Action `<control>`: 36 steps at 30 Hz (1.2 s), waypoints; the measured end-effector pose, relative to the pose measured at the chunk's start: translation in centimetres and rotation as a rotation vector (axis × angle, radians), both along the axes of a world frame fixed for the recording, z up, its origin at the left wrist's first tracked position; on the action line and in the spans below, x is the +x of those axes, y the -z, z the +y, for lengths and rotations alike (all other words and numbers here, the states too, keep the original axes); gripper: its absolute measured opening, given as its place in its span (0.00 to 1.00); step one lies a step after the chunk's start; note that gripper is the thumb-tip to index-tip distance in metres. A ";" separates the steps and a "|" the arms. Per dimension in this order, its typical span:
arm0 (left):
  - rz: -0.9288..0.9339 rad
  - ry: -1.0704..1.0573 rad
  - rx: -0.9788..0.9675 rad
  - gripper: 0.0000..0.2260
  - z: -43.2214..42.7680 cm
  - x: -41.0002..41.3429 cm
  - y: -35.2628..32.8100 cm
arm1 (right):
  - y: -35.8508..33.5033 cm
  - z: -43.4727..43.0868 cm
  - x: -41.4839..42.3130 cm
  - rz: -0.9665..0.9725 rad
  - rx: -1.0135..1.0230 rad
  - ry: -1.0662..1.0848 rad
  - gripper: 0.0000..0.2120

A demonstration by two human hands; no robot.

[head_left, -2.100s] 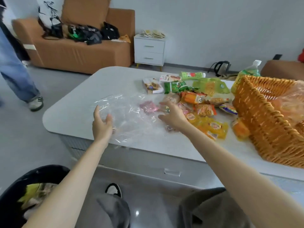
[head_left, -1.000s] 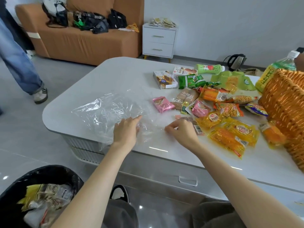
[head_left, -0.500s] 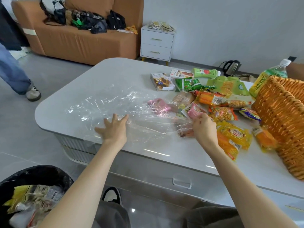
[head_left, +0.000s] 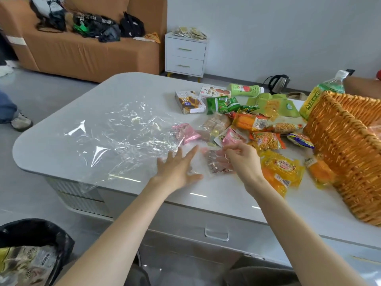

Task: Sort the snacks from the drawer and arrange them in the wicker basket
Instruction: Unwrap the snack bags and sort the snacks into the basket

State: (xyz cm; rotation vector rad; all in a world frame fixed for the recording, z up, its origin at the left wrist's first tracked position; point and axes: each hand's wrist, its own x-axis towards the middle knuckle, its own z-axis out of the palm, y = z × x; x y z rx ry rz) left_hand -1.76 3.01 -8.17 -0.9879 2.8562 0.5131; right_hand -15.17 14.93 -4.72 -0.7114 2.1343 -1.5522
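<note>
Snacks in bright foil and plastic wrappers (head_left: 266,139) lay heaped on the pale grey counter (head_left: 68,129) at about one o'clock from the hands. They were spread out in the open, presumably so each kind could be told apart. The golden woven wicker basket (head_left: 340,145) sat at three o'clock, touching the pile's edge, handy for a short carry. A clear crinkled plastic sheet (head_left: 123,137) sprawled from nine o'clock toward the pile, its near edge draped over a small pinkish-brown wrapped packet (head_left: 216,164). The left hand (head_left: 177,168) lay released on that sheet, fingers straight and spread, likely pinning it so it would not drag light packets along. The right hand (head_left: 241,159) had its fingers curled, thumb and forefinger nipped together above the packet, apparently on the sheet's edge; whether the packet's own wrapper was caught too was unclear. Sorting looked barely begun, with the sheet first needing to come off. Film clings, so a hasty tug could scatter the pink square packet (head_left: 186,134) under its far edge at twelve o'clock. Yellow vacuum packs (head_left: 282,168) lay between the right hand and the basket.
</note>
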 end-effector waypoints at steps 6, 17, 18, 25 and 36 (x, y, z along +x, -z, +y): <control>0.171 -0.088 0.035 0.27 -0.3 -0.5 -0.7 | 0.1 0.5 -1.1 -0.081 0.032 -0.013 0.08; 0.420 -0.269 0.538 0.46 1.0 -2.1 -3.1 | -0.6 0.2 -0.9 -0.161 -0.024 -0.292 0.12; 0.431 -0.316 0.517 0.46 1.3 -2.2 -3.2 | -0.7 0.3 -0.9 -0.173 -0.029 -0.317 0.14; 0.472 -0.330 0.502 0.33 1.2 -2.0 -3.3 | -1.0 1.0 -0.9 -0.310 -0.087 -0.355 0.16; 0.750 -0.342 0.549 0.16 0.3 -1.0 -3.0 | -1.5 0.8 -0.6 -0.318 -0.083 -0.238 0.11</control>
